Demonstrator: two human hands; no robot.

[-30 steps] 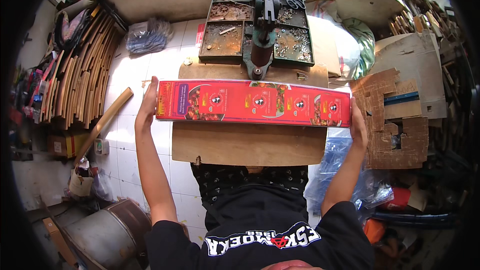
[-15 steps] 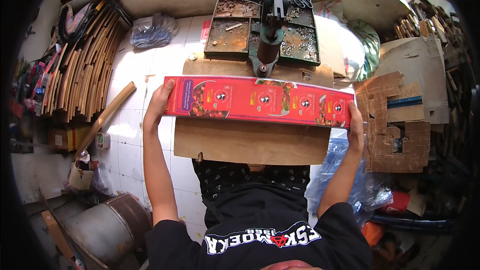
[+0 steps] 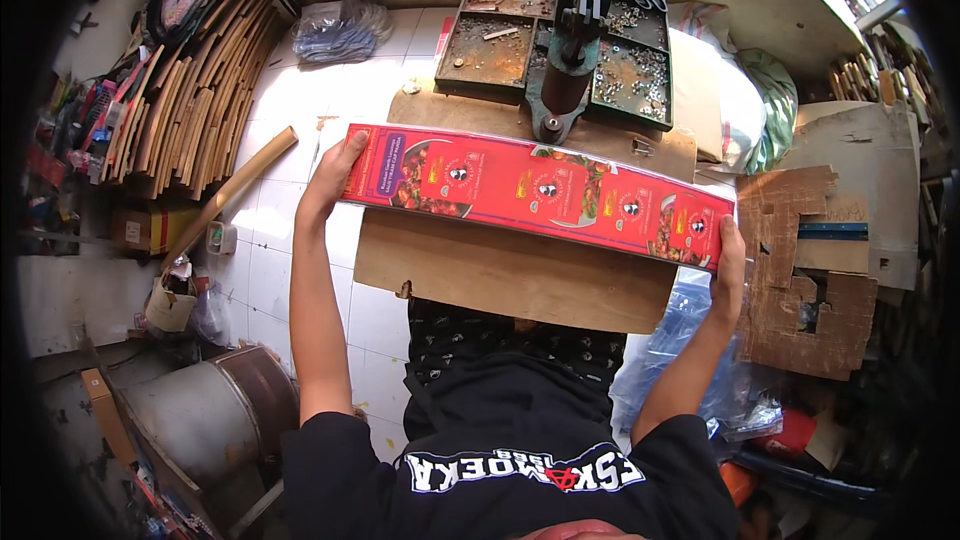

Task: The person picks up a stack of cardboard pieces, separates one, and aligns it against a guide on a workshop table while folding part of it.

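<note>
While gripping red box (image 3: 530, 195) across board (image 3: 520, 275), have L hand (image 3: 332, 175) half-curled round its 9 o'clock end, thumb on top, & R hand (image 3: 732, 255) likewise half-curled round its end just past 3. Can't tell re box-to-board contact. See press (image 3: 568, 85) & parts tray (image 3: 475, 55) beyond at 12 o'clock, cardboard (image 3: 770, 300) approx. 4, pole (image 3: 232, 192) approx. 9, wood strips (image 3: 195, 90) approx. 10.

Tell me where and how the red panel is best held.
Probably by its two short ends, one hand coming from each side: the left hand at the left end, the right hand at the right, as they are. The red panel is long and narrow, and sits aslant, its right end nearer the body.
</note>
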